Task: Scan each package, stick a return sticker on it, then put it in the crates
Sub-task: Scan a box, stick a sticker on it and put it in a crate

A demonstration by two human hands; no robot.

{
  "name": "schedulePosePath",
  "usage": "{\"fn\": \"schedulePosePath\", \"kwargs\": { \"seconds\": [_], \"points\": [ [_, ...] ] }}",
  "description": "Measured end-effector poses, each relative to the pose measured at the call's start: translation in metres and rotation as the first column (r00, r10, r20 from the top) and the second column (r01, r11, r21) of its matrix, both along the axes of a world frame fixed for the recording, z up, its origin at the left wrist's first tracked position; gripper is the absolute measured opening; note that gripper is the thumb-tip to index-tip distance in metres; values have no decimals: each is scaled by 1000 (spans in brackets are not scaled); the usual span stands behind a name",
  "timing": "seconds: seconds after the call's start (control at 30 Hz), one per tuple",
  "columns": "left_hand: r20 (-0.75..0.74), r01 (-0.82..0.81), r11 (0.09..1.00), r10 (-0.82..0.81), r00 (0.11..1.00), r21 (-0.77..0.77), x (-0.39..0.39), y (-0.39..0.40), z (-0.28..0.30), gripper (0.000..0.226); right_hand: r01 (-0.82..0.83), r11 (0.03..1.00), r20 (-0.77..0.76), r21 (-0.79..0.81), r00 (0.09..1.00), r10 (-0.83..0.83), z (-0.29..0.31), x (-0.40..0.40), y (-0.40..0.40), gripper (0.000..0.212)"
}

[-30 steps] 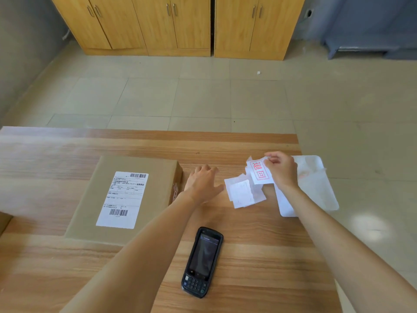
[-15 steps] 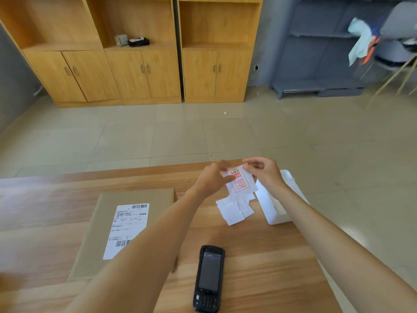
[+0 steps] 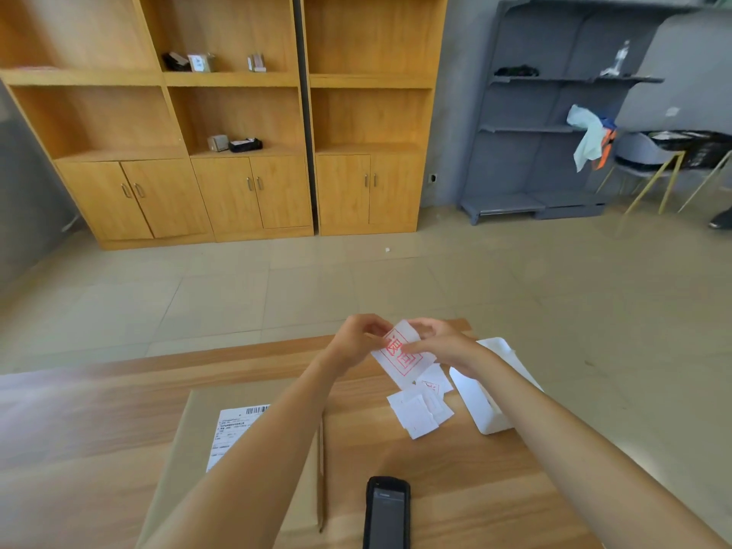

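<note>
One cardboard package, one handheld scanner, one held return sticker, a loose pile of sticker sheets, count unclear. Two hands, left hand and right hand.

bright, even daylight fills the room. a pale glare washes over the table at its left edge, and a soft bright patch lies on the floor at right. shadows are faint and short under the hands and papers. the wide lens bends the cabinets and shelf outward toward the edges. the picture is slightly soft throughout, and the label print is unreadable.
</note>
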State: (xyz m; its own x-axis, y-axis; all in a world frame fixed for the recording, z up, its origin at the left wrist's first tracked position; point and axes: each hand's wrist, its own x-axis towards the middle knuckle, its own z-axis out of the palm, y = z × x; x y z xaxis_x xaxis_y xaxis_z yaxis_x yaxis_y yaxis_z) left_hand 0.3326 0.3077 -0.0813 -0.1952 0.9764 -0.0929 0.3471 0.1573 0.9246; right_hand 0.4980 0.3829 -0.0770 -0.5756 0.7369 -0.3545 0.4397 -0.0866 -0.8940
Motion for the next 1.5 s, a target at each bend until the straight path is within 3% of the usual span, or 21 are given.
{"fn": "schedulePosePath", "kwargs": {
  "seconds": [0.13, 0.23, 0.33, 0.43, 0.6, 0.87, 1.0, 1.3, 1.5],
  "points": [
    [78, -85, 995, 89, 993, -49, -7, -5, -1, 28, 50, 999, -4, 18, 999, -50, 2, -5, 1, 49],
    [112, -72, 984, 91, 990, -164, -12, -9, -4, 20, 77, 997, -41, 32, 996, -75, 3, -8, 2, 48],
    [133, -59, 986, 80, 988, -158, -15, -10, -6, 5, 51, 998, -51, 23, 997, -50, 6, -9, 2, 35],
    [145, -38, 988, 61, 988, -152, -15, -10, -6, 9, -48, 999, 48, 21, 998, 47, 10, -10, 3, 11],
    [152, -47, 987, 71, 986, -155, -16, -10, -4, 12, -43, 999, 61, 14, 997, 42, 13, -11, 6, 5],
    [155, -84, 982, 111, 982, -170, -21, -12, -4, 13, -5, 999, 52, 39, 999, 3, 9, -16, 11, 12],
    [138, -81, 981, 107, 985, -176, -23, -11, -5, 14, 6, 999, 36, 32, 999, -7, 7, -16, 11, 28],
    [35, -34, 985, 40, 999, -170, -20, -10, -6, 6, -100, 995, 10, 11, 995, 100, 9, -12, 11, 20],
    [-24, -9, 983, 5, 1000, -186, -19, -10, -8, 15, -152, 988, 100, 25, 984, 149, 4, -14, 14, 21]
  ]
}}
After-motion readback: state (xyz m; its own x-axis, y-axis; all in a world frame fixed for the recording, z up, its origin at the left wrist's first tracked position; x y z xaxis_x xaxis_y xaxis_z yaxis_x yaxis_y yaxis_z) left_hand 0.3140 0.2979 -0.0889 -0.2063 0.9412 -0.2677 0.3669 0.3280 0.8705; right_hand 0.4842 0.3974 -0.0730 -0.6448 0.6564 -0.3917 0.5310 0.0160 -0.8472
